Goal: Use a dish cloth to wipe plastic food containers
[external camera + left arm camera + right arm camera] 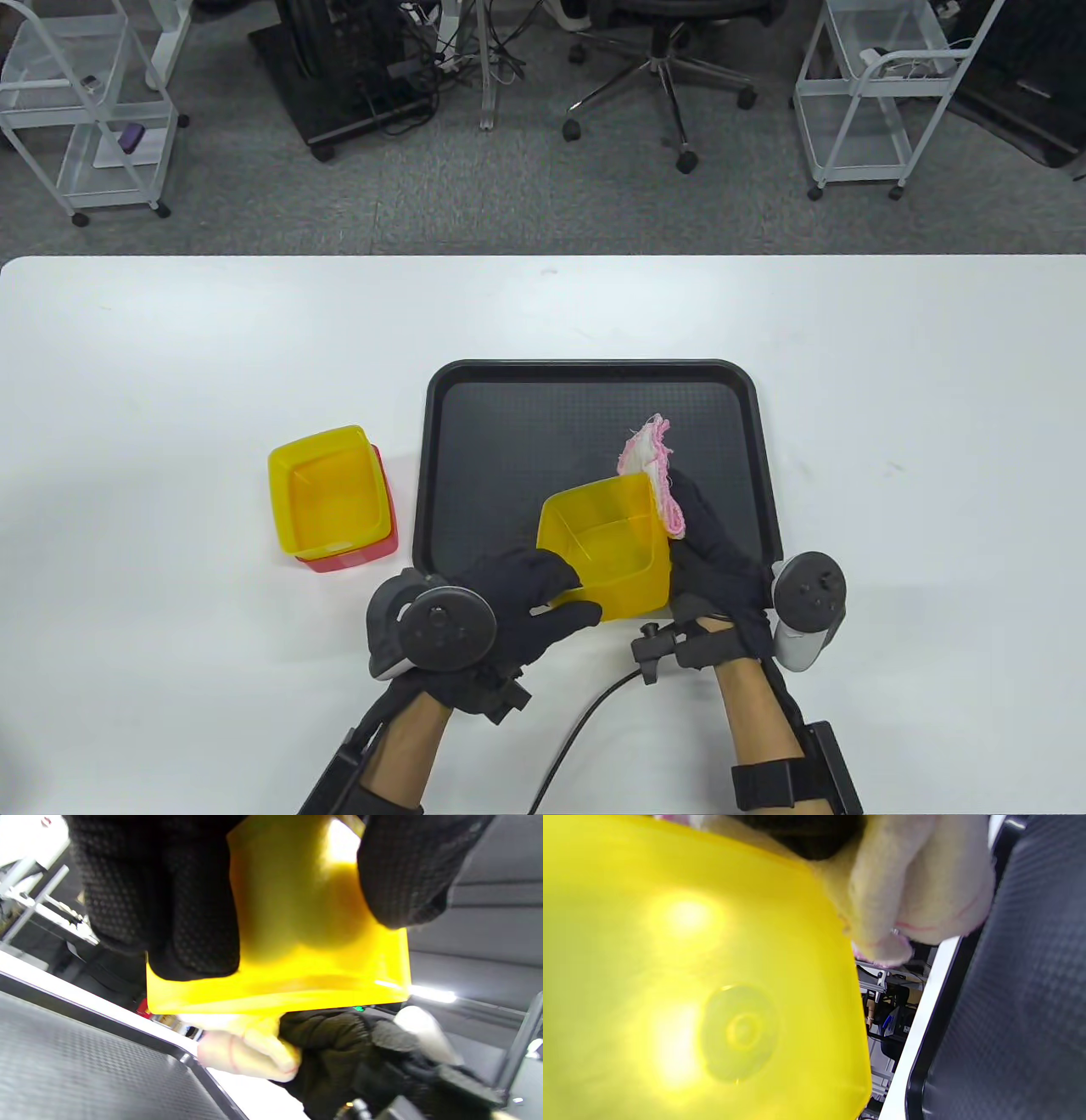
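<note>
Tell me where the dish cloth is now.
In the table view, the dish cloth is over the tray, held by the right hand against the yellow container's right wall.

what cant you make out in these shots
- Table view: the red container is mostly covered by the yellow container nested in it.
- Table view: the right hand has its fingers behind the dish cloth.
- Right wrist view: the held container fills the frame; its inside is unseen.

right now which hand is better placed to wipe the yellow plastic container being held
Right hand: it already holds the pink dish cloth against the yellow plastic container; the left hand grips it.
</note>
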Demonstrator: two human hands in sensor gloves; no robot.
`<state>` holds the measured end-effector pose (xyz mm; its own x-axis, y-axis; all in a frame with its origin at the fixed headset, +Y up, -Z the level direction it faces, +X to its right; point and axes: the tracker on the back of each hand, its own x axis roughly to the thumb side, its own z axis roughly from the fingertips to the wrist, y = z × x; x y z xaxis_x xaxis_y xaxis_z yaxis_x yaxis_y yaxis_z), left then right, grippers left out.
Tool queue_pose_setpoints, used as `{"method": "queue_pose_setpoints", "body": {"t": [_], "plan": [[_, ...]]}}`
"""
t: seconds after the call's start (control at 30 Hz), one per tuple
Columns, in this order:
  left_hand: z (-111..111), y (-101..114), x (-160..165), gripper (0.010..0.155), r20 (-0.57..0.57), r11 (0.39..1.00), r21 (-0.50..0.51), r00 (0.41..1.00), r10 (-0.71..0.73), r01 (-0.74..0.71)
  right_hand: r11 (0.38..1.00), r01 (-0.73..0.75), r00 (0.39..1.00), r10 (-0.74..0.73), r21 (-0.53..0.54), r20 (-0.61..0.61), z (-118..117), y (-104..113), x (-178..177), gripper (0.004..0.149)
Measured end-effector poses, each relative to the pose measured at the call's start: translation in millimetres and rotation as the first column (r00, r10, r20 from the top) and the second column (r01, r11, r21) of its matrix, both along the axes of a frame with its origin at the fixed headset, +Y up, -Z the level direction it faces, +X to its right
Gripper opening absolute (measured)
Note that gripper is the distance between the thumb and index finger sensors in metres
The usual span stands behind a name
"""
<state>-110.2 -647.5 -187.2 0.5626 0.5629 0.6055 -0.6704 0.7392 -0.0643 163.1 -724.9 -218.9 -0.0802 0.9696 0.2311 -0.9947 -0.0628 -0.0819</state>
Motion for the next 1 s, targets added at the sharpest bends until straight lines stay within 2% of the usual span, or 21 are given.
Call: {"method": "queue_pose_setpoints", "body": {"t": [0.1,0.17,0.27,0.53,0.67,0.73,0.8,0.87,1.0], "plan": [[-2,-2,-2,0.040,0.047,0.997,-0.055,0.997,0.063,-0.061,0.992,0.114,0.991,-0.117,-0.044,-0.067,-4,-6,6,0.048],[-3,-5,-2,0.040,0.091,0.983,-0.121,0.985,0.147,-0.136,0.969,0.226,0.959,-0.239,-0.099,-0.150,-8,-12,7,0.047],[-3,-8,2,0.040,0.120,0.950,-0.198,0.956,0.268,-0.241,0.914,0.376,0.874,-0.404,-0.150,-0.270,-9,-17,0,0.047],[-2,-9,-3,0.041,0.137,0.890,-0.268,0.900,0.414,-0.368,0.905,0.362,0.846,-0.420,-0.224,-0.329,-7,-22,-23,0.047],[-2,-7,1,0.042,0.149,0.847,-0.305,0.856,0.495,-0.436,0.877,0.397,0.768,-0.478,-0.269,-0.426,-8,-23,-37,0.047],[-2,-7,2,0.042,0.149,0.830,-0.320,0.841,0.521,-0.457,0.876,0.410,0.750,-0.482,-0.255,-0.452,-7,-22,-42,0.047],[-3,-7,1,0.043,0.147,0.827,-0.325,0.839,0.523,-0.459,0.877,0.417,0.750,-0.480,-0.236,-0.455,-5,-20,-48,0.047],[-3,-7,1,0.043,0.135,0.849,-0.299,0.862,0.489,-0.435,0.892,0.396,0.761,-0.451,-0.217,-0.467,-2,-19,-59,0.047],[1,-1,-3,0.042,0.052,0.900,-0.163,0.908,0.416,-0.403,0.908,0.363,0.803,-0.419,-0.210,-0.424,6,-16,-79,0.047]]}}
